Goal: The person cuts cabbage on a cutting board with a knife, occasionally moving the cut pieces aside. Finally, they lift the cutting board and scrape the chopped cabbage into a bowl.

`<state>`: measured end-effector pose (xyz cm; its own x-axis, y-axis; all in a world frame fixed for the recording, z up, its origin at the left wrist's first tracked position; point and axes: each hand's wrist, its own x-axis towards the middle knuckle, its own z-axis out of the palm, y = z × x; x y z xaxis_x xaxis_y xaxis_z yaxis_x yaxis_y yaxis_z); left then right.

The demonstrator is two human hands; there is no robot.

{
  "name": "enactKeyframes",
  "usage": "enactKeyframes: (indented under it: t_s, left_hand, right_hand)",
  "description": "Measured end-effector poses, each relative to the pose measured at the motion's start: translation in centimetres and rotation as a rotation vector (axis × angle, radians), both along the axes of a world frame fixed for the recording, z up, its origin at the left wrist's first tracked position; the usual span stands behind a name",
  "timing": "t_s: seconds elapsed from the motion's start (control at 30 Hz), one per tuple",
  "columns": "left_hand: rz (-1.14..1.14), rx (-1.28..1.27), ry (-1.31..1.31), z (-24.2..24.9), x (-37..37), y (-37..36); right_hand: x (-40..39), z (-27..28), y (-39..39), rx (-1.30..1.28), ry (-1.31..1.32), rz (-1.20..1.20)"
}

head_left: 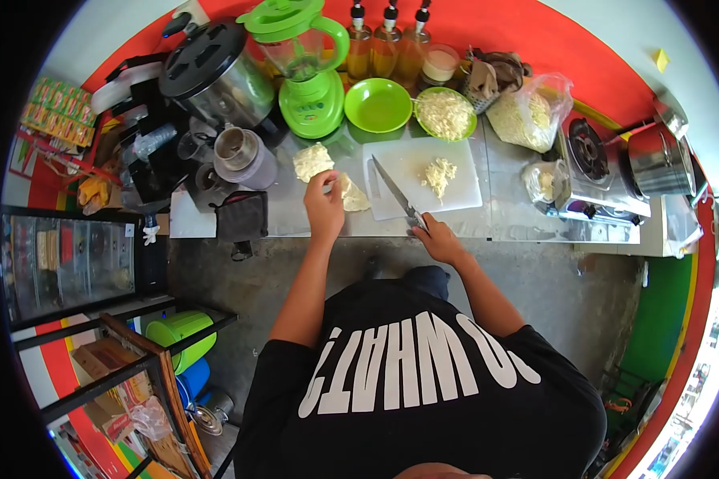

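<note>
My right hand is wrapped round the handle of a kitchen knife, whose blade points away and to the left over the white cutting board. On the board lies a small heap of shredded cabbage. Left of the board, my left hand has its fingers curled in a pinch at the edge of a pale cabbage piece. How firmly it grips is partly hidden by the hand. Just beyond those fingers rests a second cabbage chunk on the metal counter.
Behind the board stand a green bowl, a bowl of shredded cabbage, a green blender and several pump bottles. To the right are a plastic bag of shreds and a gas stove. A black pouch lies left.
</note>
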<state>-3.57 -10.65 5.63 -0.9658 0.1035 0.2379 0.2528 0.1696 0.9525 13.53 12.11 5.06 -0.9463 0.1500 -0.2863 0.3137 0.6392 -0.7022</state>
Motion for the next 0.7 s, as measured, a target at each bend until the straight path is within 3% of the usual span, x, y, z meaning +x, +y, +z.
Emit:
enactKeyframes:
  t_s: [0.1,0.37,0.47,0.7]
  left_hand:
    - [-0.190,-0.121,-0.003,1.1,0.6,4.0]
    - [-0.423,-0.289,0.054,-4.4,1.2,8.8]
    - [-0.446,-0.440,0.134,-4.9,1.3,8.9]
    - [-0.352,-0.555,0.277,-2.3,2.5,8.9]
  right_hand:
    - [2.0,-0.3,1.6,0.051,-0.026,-0.039]
    - [4.0,-0.3,3.2,0.168,0.042,-0.276]
    - [3.4,0.8,1.6,0.065,0.027,-0.226]
    - [2.2,1.2,-0.1,0.207,-0.030,-0.201]
